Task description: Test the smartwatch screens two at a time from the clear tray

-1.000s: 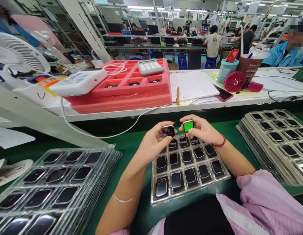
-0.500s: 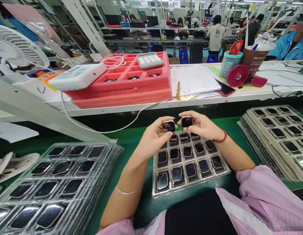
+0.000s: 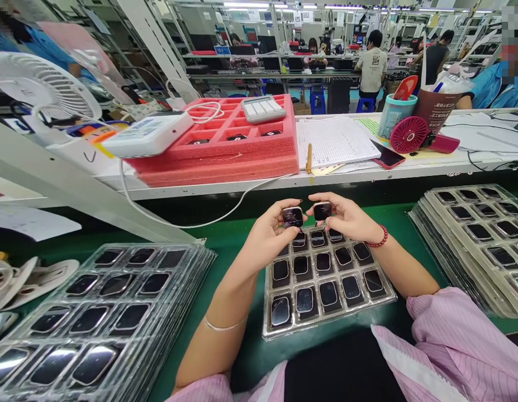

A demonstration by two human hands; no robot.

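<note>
My left hand [image 3: 269, 234] grips a square watch-like device [image 3: 293, 216] by its edges, its dark screen facing me. A similar device [image 3: 322, 210] is between the thumb and fingers of my right hand [image 3: 346, 219], close beside the first. Both are held above the far edge of a clear plastic tray [image 3: 329, 322], whose pockets hold several dark-screened devices in rows. Faint marks show on the two held screens, too small to read. My hands partly cover the tray's far row.
Stacked trays of devices stand at left [image 3: 158, 318] and right [image 3: 455, 223]. On the shelf ahead are red foam [image 3: 225, 162], a white box [image 3: 147, 134], papers [image 3: 334, 139], a phone [image 3: 388, 156], a pink fan [image 3: 408, 132] and cups. A white cable hangs below.
The whole view has shifted slightly, so most things appear a little further right. Both hands still hold their devices in nearly the same pose.
</note>
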